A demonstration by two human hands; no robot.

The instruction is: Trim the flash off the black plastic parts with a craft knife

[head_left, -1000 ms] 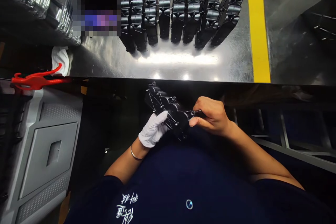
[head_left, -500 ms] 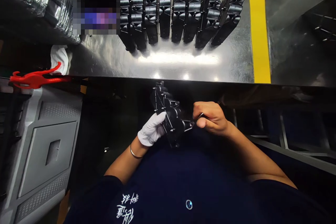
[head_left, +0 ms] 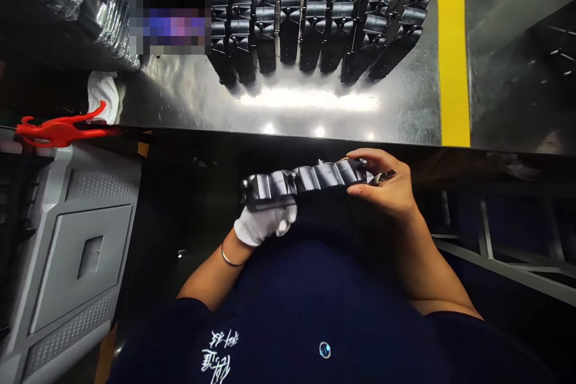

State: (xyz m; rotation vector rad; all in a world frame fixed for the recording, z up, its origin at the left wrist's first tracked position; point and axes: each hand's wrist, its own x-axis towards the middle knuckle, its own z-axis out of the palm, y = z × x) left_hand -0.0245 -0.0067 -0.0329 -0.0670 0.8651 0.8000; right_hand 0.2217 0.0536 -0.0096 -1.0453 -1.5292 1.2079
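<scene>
A long black plastic part [head_left: 310,183] with a row of curved, ribbed hollows lies almost level in front of my chest. My left hand [head_left: 265,222], in a white glove, grips its left half from below, the fingers partly hidden behind it. At the part's right end, the thumb and fingers of my bare right hand [head_left: 387,183] close around the edge. Tucked in that same hand is a small dark tool with a shiny tip [head_left: 382,178]; its kind cannot be made out.
Several similar black parts [head_left: 290,30] stand in a row on the metal table [head_left: 315,117]. Yellow tape [head_left: 453,54] crosses the tabletop. Plastic-wrapped stacks [head_left: 103,24], a white cloth [head_left: 102,93], a red plastic piece [head_left: 60,131] and a grey bin [head_left: 81,264] are leftward.
The black part has turned from steeply slanted to nearly level, its curved hollows now facing up. My right hand has moved from beside a protruding piece to hold the part's right end.
</scene>
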